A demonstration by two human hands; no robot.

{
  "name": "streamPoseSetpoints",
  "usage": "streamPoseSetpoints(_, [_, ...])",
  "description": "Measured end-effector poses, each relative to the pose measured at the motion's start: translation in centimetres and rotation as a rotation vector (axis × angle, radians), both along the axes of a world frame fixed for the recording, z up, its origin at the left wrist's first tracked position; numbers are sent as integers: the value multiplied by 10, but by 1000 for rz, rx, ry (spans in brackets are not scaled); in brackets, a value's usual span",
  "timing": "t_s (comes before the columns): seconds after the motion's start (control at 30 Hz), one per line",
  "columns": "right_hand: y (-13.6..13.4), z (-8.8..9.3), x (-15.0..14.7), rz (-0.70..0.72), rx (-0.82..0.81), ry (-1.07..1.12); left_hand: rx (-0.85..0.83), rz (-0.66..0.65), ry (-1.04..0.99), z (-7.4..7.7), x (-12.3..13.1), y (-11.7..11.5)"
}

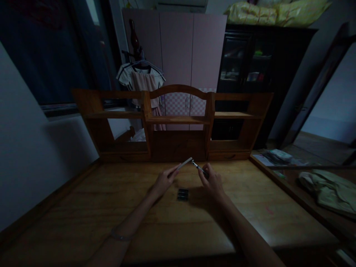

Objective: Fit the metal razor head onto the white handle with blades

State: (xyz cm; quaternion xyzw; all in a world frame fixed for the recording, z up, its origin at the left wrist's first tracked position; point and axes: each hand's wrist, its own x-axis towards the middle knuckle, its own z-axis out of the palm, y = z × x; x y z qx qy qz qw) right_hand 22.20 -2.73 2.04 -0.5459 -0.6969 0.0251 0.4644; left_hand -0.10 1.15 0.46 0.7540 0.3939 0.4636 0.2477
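Note:
My left hand (165, 181) is closed around a thin pale stick-like piece (184, 163), which points up to the right. Held in my right hand (211, 178) is a slim tool with a dark handle and a shiny metal shaft (195, 164); its exact kind is too small and dark to tell. The metal tip is right by the far end of the pale piece, and whether they touch I cannot tell. Below and between both hands, a small dark object with bands across it (183, 194) lies on the wooden desk (125, 207).
A wooden shelf unit (178, 119) stands along the desk's back edge. A raised rim (278, 181) borders the desk on the right, with light-coloured cloth (328, 189) beyond it. To the left is a white wall (25, 148). The room is dim.

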Motion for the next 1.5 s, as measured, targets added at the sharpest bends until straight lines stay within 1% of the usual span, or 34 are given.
streamPoseSetpoints(0.2, [2, -1, 1, -17, -8, -13, 19, 52, -36, -1, -2, 3])
streamPoseSetpoints(0.37, [3, -3, 2, 6, -38, -34, 34, 6, -35, 0, 0, 1])
streamPoseSetpoints(0.7, [6, -6, 3, -3, -40, -75, 28, 6, -27, 5, 0, -2])
streamPoseSetpoints(0.83, [7, -6, 2, 3, -48, -75, 51, -7, -26, 4, -1, -2])
streamPoseSetpoints(1.03, [6, -5, 2, 18, -39, -71, 32, -19, -16, 3, -3, -1])
streamPoseSetpoints(1.2, [6, -5, 2, -2, -35, -77, 48, -10, -30, 4, -2, -3])
streamPoseSetpoints(1.33, [6, -5, 2, -12, -26, -76, 41, -20, -30, 2, -1, -2])
streamPoseSetpoints(1.5, [7, -6, 2, -59, -26, -78, 38, -4, -20, 1, -1, -2])
